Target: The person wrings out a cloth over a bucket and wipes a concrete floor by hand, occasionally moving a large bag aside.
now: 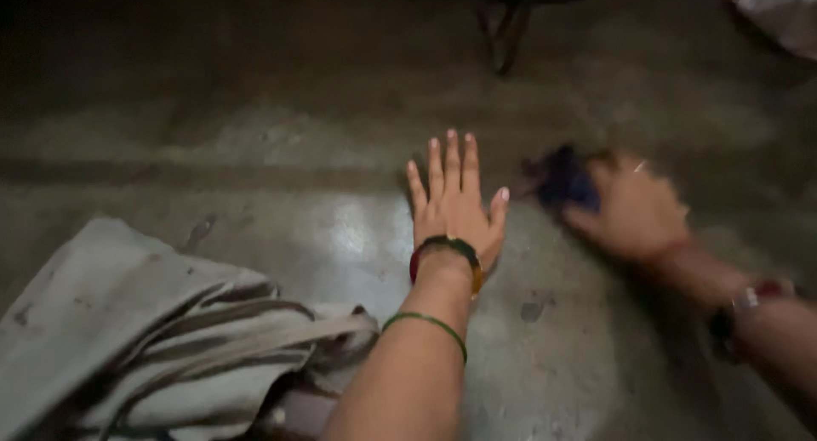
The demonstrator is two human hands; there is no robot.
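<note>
My left hand (455, 204) lies flat on the grey concrete floor (281, 143), fingers spread and pointing away from me, holding nothing. Bangles circle its wrist. My right hand (634, 207) is blurred with motion to the right and presses a dark blue cloth (562, 182) against the floor. That cloth sticks out to the left of the fingers. A bangle and a band sit on the right wrist.
A pale grey fabric bag (128, 339) with long straps lies crumpled at the lower left, beside my left forearm. Dark metal legs of some furniture (506, 28) stand at the top centre. A pale bundle (779, 11) fills the top right corner.
</note>
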